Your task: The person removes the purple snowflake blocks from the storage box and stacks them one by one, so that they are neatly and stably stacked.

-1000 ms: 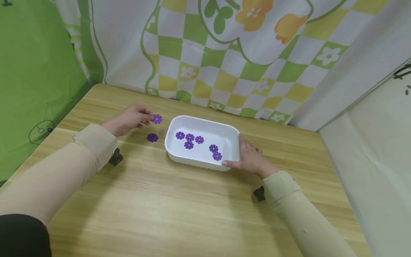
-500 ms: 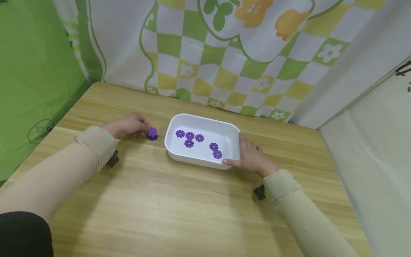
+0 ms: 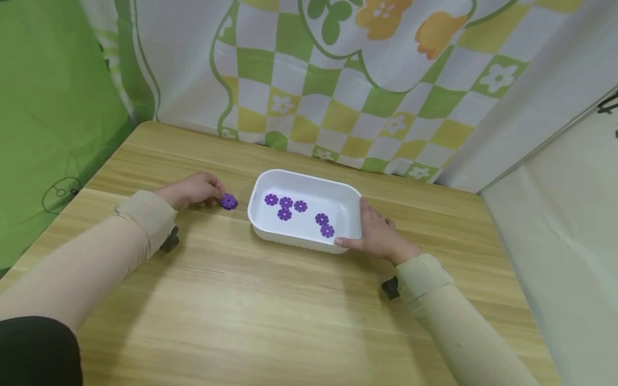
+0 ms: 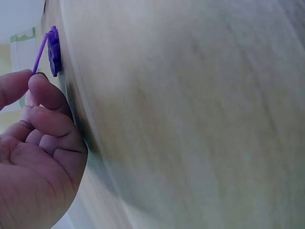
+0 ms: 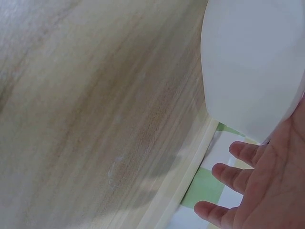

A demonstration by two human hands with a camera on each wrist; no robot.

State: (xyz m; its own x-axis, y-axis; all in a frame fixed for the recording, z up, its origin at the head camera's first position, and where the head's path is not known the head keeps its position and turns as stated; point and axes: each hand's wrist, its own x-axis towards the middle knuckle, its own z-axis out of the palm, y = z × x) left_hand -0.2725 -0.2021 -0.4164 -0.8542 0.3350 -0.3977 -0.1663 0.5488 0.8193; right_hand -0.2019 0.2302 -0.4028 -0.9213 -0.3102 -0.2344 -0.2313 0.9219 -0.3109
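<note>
Between thumb and forefinger, my left hand [image 3: 197, 189] pinches a purple snowflake disc [image 4: 39, 55] by its edge. The disc is tilted, its far edge right at a small stack of purple discs [image 4: 55, 51] on the table, left of a white plastic tub [image 3: 314, 187]. From the head view, held disc and stack overlap. My right hand [image 3: 379, 235] grips the tub's right end, thumb over the near rim and fingers along the outer side. In the right wrist view several fingertips extend past the tub's wall. Inside the tub lie several flat purple discs [image 3: 285, 214].
The wooden table [image 3: 270, 321] runs back to a checkered, flower-patterned curtain [image 3: 338, 107]. Green cloth [image 3: 53, 107] hangs at the left, a pale wall [image 3: 569, 214] at the right. A black wrist-mounted device [image 3: 170, 240] sits below the left sleeve, another [image 3: 390, 288] near the right sleeve.
My left hand has brought the pinched disc down and nearer, from beyond the purple disc on the table to right over it. The right hand has stayed on the tub.
</note>
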